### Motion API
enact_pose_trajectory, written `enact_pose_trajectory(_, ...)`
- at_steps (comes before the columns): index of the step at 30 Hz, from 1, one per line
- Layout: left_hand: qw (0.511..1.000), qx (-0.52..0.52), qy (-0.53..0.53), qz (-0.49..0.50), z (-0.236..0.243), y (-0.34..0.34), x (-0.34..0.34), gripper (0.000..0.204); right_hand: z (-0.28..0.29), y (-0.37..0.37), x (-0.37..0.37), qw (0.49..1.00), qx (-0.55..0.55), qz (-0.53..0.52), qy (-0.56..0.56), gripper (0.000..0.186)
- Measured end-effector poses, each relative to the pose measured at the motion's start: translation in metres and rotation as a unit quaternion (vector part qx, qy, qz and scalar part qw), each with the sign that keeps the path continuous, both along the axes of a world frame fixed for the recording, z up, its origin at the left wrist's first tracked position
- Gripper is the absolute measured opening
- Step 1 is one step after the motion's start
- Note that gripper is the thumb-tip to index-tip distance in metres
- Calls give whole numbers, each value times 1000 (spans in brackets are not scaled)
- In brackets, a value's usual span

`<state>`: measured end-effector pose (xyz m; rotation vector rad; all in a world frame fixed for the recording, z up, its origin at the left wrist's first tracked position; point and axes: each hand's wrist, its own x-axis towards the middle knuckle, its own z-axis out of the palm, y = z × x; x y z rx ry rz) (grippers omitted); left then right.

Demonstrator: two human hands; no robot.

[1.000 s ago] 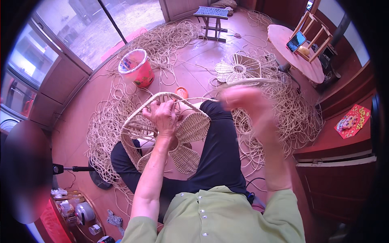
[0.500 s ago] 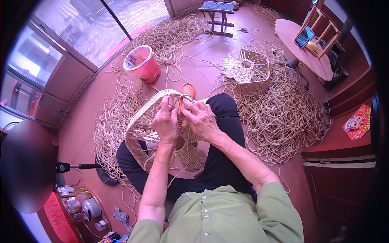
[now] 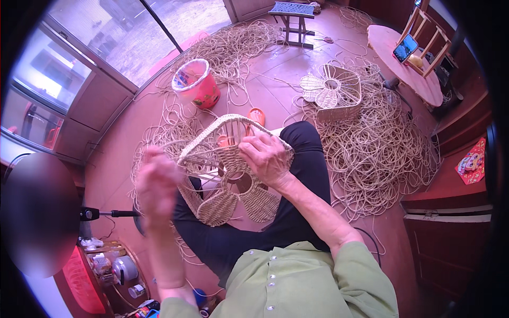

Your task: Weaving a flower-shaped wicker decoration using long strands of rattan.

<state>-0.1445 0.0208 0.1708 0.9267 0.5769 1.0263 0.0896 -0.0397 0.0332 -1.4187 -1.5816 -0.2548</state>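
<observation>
A half-woven straw-coloured basket (image 3: 218, 208) with a petal-shaped flower panel rests across my lap. At its far right rim my right hand (image 3: 266, 158) is closed, fingers bent around the woven edge. Off the basket's left side, my left hand (image 3: 159, 185) is raised and smeared by motion, so its fingers cannot be read. Loose strands of cord run between the basket's left side and the area by that hand. Part of the weave under my right hand is hidden.
Tangled cord (image 3: 376, 164) lies heaped on the floor at the right, with a finished-looking flower-panel basket (image 3: 339, 112) on it. A red bucket (image 3: 204, 93) stands ahead left. Farther off are a small stool (image 3: 292, 10) and a wooden table (image 3: 387, 58) holding a phone (image 3: 405, 49).
My left hand has swung away from the basket's rim, to the left and nearer to me. My right hand stays at the rim. More of the flower panel now shows.
</observation>
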Motion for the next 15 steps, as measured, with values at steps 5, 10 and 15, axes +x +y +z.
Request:
enact_pose_trajectory(5, 880, 419, 99, 200, 151, -6, -79, 46, -9, 46, -20, 999, 37, 30, 10, 13)
enact_pose_trajectory(10, 672, 514, 362, 391, 86, 22, -10, 72, -17, 64, -20, 1000, 13, -27, -5, 11)
enact_pose_trajectory(15, 790, 295, 514, 159, -62, 13, 41, 65, -18, 63, -35, 999, -15, -31, -24, 10)
